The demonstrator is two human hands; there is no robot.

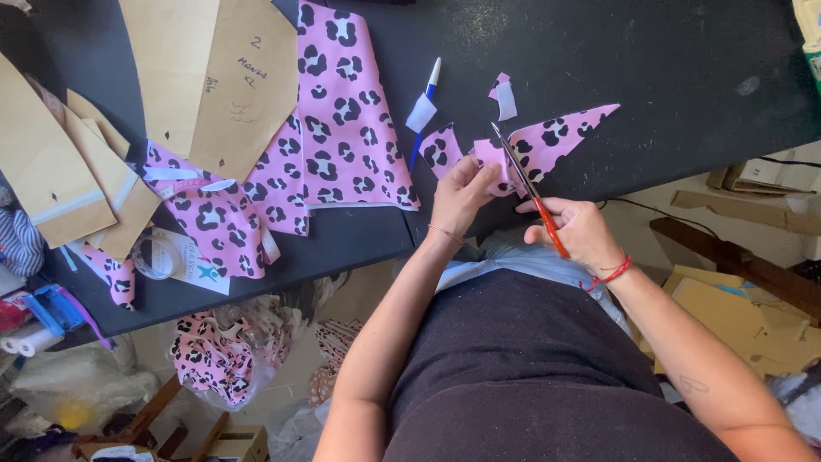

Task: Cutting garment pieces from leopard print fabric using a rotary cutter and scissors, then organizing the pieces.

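Closest to me, both hands work at the near edge of the black worktop (pixel 599 51). Right hand (pixel 580 233) is closed around the orange handles of the scissors (pixel 523 181), blades parted and pointing away from me into the cloth. Left hand (pixel 462 192) pinches the pink leopard-print fabric piece (pixel 556 137) just beside the blades, thumb on top, holding it flat and taut. Note to self: keep that pinch close to the cut line but clear of the blades, take long strokes, and turn the fabric, not the scissors. A small offcut (pixel 505 96) lies just beyond. Left of it, a blue-and-white pen (pixel 425 107) rests on the worktop. Further left, a larger panel of the same print (pixel 342 111), partly covered by brown paper pattern pieces (pixel 214 77).
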